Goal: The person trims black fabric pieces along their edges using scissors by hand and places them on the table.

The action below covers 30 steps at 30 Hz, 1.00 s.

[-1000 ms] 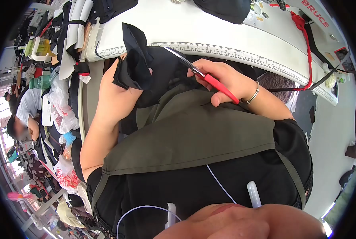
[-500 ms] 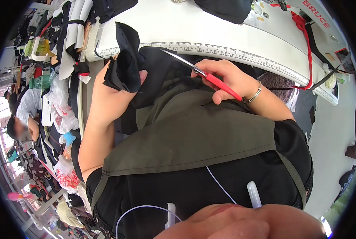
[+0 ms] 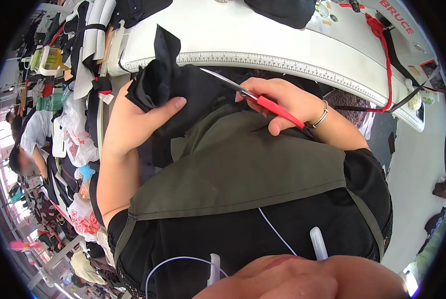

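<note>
Folded black fabric (image 3: 195,92) is bunched in my left hand (image 3: 138,117), with the thumb pressed on top and a stiff flap standing up above the fist. More of this cloth hangs toward my lap over a dark green apron (image 3: 243,164). In my right hand (image 3: 282,102) is a pair of scissors (image 3: 270,105) with red handles. Their blades look closed together and point up and left, the tip near the right edge of the fabric. Whether the tip touches the cloth I cannot tell.
A white sewing table (image 3: 223,32) with a ruler strip (image 3: 263,61) along its edge lies ahead. At the upper right stands a sewing machine (image 3: 397,20), with a red cord (image 3: 388,74) hanging down. Plastic bags (image 3: 81,142) and cloth pile up at left, near another person (image 3: 36,132).
My left hand has turned a little and its thumb now lies across the fabric. The upright flap has shifted right. The scissors have barely moved.
</note>
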Each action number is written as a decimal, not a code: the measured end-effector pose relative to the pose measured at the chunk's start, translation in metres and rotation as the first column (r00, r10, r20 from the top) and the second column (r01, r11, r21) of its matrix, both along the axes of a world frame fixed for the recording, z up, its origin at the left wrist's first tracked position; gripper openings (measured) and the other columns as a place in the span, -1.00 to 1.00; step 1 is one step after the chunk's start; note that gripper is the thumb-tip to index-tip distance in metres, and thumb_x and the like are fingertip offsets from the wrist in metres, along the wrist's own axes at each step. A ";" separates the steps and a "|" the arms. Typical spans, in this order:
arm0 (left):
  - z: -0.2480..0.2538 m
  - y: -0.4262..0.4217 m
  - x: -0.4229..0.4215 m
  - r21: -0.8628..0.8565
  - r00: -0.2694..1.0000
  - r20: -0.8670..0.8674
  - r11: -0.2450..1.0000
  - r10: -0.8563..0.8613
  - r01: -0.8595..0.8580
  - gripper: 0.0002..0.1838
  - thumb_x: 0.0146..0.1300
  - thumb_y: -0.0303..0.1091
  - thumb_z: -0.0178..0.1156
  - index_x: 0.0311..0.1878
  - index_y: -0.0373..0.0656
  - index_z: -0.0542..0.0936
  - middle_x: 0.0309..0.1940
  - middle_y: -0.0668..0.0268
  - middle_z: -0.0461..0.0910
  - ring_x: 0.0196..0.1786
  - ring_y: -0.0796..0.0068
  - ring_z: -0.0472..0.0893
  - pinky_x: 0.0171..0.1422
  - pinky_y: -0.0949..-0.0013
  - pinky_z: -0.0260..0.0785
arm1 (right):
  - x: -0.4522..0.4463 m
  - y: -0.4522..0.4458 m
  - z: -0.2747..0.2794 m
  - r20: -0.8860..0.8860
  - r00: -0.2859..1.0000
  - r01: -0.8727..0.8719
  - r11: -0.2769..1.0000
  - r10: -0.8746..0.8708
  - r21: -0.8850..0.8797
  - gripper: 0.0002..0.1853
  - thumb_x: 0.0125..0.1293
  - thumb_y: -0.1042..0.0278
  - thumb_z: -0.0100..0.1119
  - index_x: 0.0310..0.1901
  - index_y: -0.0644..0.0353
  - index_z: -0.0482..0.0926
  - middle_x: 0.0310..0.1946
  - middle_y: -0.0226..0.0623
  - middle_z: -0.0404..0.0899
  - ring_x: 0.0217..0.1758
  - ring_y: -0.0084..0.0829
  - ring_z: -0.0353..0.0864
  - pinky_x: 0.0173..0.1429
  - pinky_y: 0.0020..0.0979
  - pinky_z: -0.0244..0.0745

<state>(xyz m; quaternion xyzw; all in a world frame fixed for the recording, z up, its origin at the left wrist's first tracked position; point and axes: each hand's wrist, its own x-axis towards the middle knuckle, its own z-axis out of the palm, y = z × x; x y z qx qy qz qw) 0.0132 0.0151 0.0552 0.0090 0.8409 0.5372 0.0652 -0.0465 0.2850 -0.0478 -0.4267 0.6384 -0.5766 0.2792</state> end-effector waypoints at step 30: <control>0.000 0.010 -0.001 0.010 0.999 -0.028 1.000 0.021 -0.021 -0.74 0.02 -0.50 0.33 -0.19 -0.30 0.56 -0.35 0.38 0.60 -0.28 0.65 0.49 -0.12 0.51 0.37 | 0.003 -0.005 0.004 -0.089 0.996 0.013 0.999 -0.009 0.044 0.06 -0.33 -0.60 0.24 0.02 0.24 0.36 -0.37 -0.38 0.36 -0.37 -0.49 0.38 -0.25 -0.46 0.34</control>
